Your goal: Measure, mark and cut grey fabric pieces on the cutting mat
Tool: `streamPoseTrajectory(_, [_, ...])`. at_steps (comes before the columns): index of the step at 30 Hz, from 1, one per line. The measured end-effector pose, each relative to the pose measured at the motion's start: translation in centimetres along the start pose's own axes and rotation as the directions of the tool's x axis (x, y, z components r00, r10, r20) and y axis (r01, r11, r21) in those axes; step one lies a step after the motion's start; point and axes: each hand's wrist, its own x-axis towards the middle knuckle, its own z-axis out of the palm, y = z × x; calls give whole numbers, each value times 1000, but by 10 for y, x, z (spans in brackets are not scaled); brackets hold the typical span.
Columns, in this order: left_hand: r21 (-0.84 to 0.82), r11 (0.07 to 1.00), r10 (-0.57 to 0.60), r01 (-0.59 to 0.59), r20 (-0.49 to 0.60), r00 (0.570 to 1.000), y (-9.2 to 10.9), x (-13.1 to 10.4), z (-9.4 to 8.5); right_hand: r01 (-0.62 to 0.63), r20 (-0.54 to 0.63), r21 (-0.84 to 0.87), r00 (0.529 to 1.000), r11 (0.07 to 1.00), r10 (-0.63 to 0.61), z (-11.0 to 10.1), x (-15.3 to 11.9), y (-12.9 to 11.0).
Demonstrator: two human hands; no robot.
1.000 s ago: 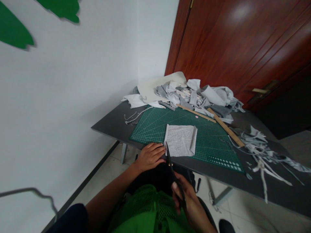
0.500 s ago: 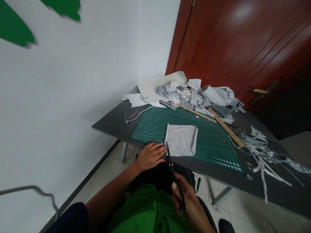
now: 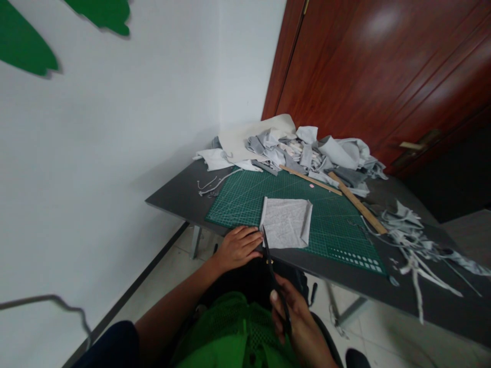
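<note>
A light grey square of fabric (image 3: 287,222) lies on the green cutting mat (image 3: 245,191) near the table's front edge. My left hand (image 3: 238,247) rests flat at the fabric's lower left corner, its fingers stretched out and fingertips touching the cloth edge. Black scissors (image 3: 270,263) are in my right hand (image 3: 293,309), its fingers wrapped round the handles below the table edge. The scissor tips reach the left side of the fabric, close beside my left fingertips. How far the blades are apart is too small to tell.
Grey and white fabric scraps (image 3: 307,151) are heaped at the back. A thin wooden strip (image 3: 310,179) and a wider one (image 3: 356,203) lie on the mat. Cut fabric strips (image 3: 414,240) cover the table's right (image 3: 433,301). A wall stands left, a brown door (image 3: 368,66) behind.
</note>
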Motion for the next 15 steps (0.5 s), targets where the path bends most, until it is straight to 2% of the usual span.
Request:
streamPoseTrajectory(9, [-20, 1000, 0, 0, 11, 1000, -2, -2, 5, 34, -11, 13, 999, 999, -34, -5, 1, 10])
streamPoseTrajectory(15, [-6, 1000, 9, -10, -42, 999, 0, 0, 1, 47, 25, 17, 999, 999, -48, -5, 3, 11])
